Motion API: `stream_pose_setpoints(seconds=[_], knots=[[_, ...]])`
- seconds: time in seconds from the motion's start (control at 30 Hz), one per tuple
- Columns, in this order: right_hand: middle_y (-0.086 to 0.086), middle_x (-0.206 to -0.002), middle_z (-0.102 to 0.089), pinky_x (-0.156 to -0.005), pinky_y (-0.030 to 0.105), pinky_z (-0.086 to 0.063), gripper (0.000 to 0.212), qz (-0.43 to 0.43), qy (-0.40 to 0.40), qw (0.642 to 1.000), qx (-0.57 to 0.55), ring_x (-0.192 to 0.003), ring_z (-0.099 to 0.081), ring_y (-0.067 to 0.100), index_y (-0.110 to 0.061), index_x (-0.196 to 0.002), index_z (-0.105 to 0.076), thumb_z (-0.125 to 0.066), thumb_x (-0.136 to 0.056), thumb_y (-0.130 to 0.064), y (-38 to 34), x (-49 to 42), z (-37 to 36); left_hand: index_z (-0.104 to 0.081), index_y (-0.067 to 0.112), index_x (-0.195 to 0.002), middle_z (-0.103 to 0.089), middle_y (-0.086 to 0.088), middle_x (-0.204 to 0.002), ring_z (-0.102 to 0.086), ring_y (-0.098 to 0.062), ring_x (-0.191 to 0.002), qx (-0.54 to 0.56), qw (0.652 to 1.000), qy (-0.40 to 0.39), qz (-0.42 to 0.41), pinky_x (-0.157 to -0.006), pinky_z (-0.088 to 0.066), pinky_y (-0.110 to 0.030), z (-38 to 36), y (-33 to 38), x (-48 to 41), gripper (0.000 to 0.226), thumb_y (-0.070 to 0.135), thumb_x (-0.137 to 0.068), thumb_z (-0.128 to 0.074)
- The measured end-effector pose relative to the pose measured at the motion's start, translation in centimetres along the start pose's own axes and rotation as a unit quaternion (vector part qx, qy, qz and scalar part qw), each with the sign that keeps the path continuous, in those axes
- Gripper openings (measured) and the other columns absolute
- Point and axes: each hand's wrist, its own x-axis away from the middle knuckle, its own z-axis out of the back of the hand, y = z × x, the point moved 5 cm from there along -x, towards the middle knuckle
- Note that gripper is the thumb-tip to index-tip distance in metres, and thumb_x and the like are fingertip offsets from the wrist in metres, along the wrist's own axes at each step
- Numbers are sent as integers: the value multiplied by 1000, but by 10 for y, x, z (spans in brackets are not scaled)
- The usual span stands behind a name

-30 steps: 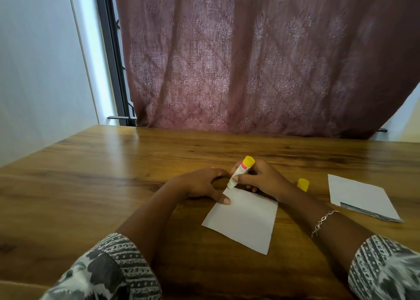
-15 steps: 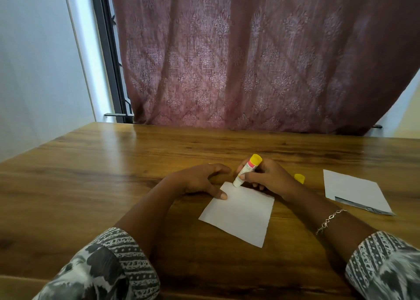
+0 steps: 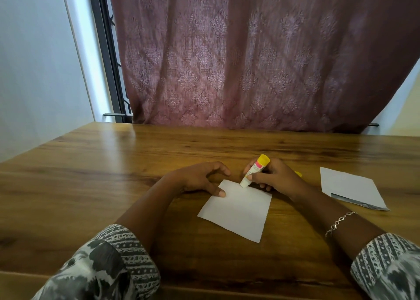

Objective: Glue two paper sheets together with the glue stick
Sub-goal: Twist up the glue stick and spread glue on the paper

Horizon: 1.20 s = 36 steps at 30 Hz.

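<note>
Your left hand [image 3: 200,179]: it rests on the counter [image 3: 91,186] just left of the paper sheet [image 3: 238,211]. The fingers are bent and spread apart and hold nothing. The thumb tip presses down on the sheet's far left corner.
Your right hand [image 3: 275,177]: its fingers are wrapped round the glue stick [image 3: 254,170] and grip it tight.
Glue stick: it is white with a pink band and a yellow end. It tilts, with the yellow end up and away from you. The white tip touches the far edge of the paper sheet, near the middle.
Paper sheet: it is white and lies flat on the counter between your two arms, turned a little so one corner points at you.
Second sheet [image 3: 350,187]: it is white too and lies flat at the right, well apart from the first one. A dark strip shows along its near edge.
Cap [image 3: 298,174]: a small yellow bit peeks out just behind your right hand.
Bracelet [image 3: 339,222]: a thin silver chain sits on your right wrist.
Curtain [image 3: 250,61]: it is dusty pink with a pattern and hangs behind the far edge of the counter.
</note>
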Motion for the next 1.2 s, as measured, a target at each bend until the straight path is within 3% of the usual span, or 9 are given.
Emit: stream_pose_setpoints(seconds=[0.33,0.53,1.07,1.2], knots=[[0,-74,-62,-52,17,-43,9,-20,14,1000,0,-61,-53,9,-22,-88,-62,-62,-82,-15,11,13,14,-46,37,-113,-38,-1,-140,-34,-24,-129,9,1000,-1,-12,-110,-32,-47,0,-5,-2,47,26,-75,-72],[5,-82,-62,-54,19,-42,22,-54,24,998,14,-63,-52,12,-12,-104,-60,-61,-83,-19,19,19,21,-46,37,-111,-39,1,-136,-36,-23,-126,20,1000,1,-12,-107,-35,-43,0,-4,-1,46,24,-76,-71],[5,-70,-58,-53,22,-40,18,-87,47,995,11,-58,-50,14,-6,-99,-59,-60,-84,-16,22,30,33,-45,34,-114,-38,4,-131,-36,-22,-126,12,1000,1,-6,-106,-35,-39,0,-1,2,45,25,-77,-70],[6,-69,-58,-52,22,-41,18,-88,65,994,-17,-56,-51,14,-5,-98,-60,-60,-84,-16,22,30,35,-41,28,-128,-37,2,-141,-35,-22,-130,-8,1000,15,-9,-107,-34,-36,1,2,5,59,26,-77,-70]])
